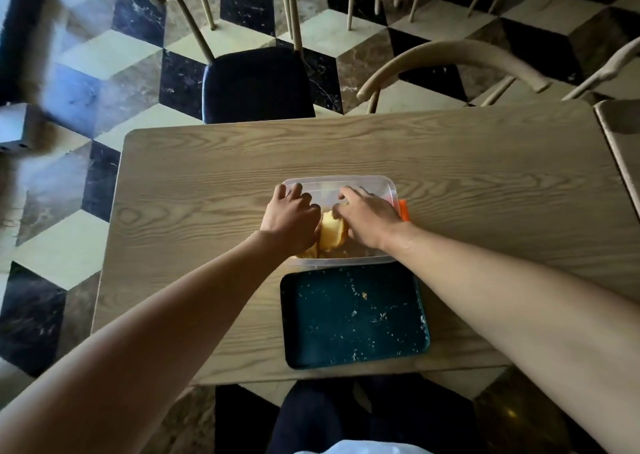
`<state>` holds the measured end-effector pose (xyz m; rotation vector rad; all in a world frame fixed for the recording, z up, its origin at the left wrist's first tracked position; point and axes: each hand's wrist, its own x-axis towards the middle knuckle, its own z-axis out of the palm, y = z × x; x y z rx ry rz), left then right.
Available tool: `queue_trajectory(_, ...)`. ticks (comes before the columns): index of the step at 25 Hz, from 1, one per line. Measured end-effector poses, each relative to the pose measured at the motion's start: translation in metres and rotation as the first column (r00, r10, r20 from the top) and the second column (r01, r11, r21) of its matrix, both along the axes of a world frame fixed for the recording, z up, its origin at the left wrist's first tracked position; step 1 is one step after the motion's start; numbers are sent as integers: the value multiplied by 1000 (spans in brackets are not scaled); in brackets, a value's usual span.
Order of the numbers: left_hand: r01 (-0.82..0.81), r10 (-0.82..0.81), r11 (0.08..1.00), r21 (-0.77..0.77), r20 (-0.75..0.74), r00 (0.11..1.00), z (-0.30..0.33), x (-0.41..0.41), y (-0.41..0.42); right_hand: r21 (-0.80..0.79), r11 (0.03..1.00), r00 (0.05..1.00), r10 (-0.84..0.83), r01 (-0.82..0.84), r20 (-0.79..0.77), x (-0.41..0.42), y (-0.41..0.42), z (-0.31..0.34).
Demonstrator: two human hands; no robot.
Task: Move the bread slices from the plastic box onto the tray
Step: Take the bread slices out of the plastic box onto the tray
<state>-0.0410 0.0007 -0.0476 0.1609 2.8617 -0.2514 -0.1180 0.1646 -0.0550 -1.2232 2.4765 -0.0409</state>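
Note:
A clear plastic box (363, 181) sits mid-table with yellow bread slices (331, 232) in its near half. My left hand (290, 216) rests over the box's left side, fingers curled on its far-left rim and its palm against the bread. My right hand (367, 215) reaches into the box from the right, fingers bent down onto the slices. Whether either hand grips a slice is hidden. A dark green tray (353, 318) lies just in front of the box, holding only crumbs.
An orange lid or clip (403, 209) shows at the box's right edge. The wooden table (207, 194) has chairs (256, 83) at its far side and a second table (620, 135) at the right. My legs are under the near edge.

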Motion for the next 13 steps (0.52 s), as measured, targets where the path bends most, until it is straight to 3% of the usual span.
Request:
queue_trajectory(7,-90,112,982,-167,125,986,-2,-20,13,-158,987,997,32,-42,-66,1,23,3)
queue_trajectory(10,-116,143,973,-197,130,981,-2,-22,19,-283,958,998,-48,55,30,5,36,6)
queue_trajectory(13,-114,127,985,-128,98,987,0,-20,24,-365,914,983,-148,178,110,10,47,10)
